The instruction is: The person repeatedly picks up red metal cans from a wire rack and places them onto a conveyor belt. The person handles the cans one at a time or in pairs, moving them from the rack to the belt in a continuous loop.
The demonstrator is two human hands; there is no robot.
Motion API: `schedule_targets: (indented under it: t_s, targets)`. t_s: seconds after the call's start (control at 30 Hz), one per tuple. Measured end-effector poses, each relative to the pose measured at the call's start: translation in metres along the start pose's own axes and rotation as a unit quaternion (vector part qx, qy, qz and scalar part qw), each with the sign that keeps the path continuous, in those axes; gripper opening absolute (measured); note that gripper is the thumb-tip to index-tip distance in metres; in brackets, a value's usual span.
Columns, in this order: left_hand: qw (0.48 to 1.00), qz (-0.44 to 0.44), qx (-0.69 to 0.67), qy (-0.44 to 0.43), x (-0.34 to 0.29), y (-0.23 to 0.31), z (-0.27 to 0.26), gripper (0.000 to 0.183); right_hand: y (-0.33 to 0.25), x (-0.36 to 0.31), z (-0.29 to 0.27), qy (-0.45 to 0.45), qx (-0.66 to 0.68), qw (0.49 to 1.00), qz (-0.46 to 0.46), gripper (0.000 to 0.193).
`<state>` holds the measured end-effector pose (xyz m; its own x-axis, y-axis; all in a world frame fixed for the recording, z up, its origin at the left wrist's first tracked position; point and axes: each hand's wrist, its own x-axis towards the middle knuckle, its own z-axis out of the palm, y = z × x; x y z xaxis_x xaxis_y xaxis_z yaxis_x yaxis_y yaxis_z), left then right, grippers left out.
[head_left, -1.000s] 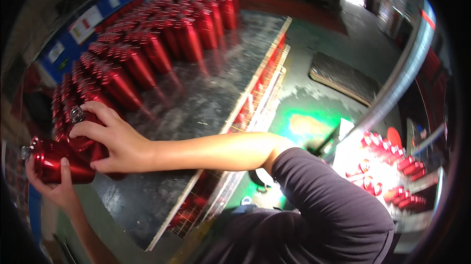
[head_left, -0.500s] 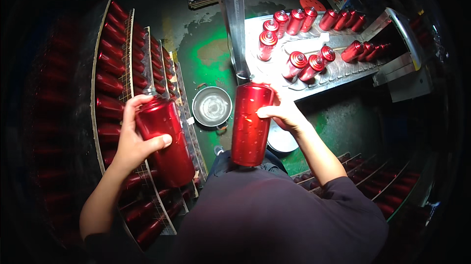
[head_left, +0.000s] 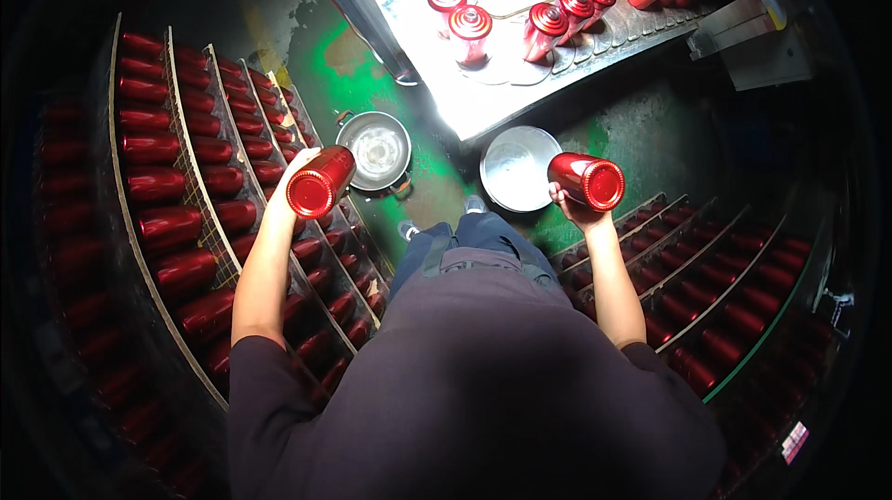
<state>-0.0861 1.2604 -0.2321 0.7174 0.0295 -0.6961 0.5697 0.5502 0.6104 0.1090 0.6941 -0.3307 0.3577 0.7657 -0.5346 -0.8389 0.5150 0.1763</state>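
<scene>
My left hand [head_left: 295, 168] is wrapped round a red metal bottle [head_left: 333, 168], whose round base is turned up toward me. Its neck is out of sight. On the other side, my right hand [head_left: 581, 212] grips a second red bottle [head_left: 570, 168] from below, base tilted toward me and to the right. The left bottle is near the rack of red bottles [head_left: 177, 221]; the right one overlaps the rim of a pale round tub [head_left: 517, 158].
A brightly lit metal table [head_left: 483, 110] ahead carries several upright red bottles [head_left: 470, 31]. A grey two-handled pan [head_left: 374, 149] is on the green floor. A slanted metal post [head_left: 348, 7] rises beside the table. Another bottle rack [head_left: 706, 286] lies at right.
My hands have moved apart, the right one going outward to the right. Both bottles have tipped from showing their sides to showing their bases. The view has shifted, with the table now higher.
</scene>
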Motion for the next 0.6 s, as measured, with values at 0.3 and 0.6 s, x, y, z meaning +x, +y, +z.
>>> schedule_targets:
  t_s: [0.3,0.6]
  targets:
    - [0.995,0.056,0.008,0.081,-0.022,0.008,0.038,0.016,-0.003,0.004,0.030,-0.096,0.096,0.990,0.039,0.083]
    - [0.987,0.066,-0.019,0.148,-0.020,0.001,0.031,0.027,-0.017,0.016,0.035,-0.141,0.103,0.979,0.103,0.084]
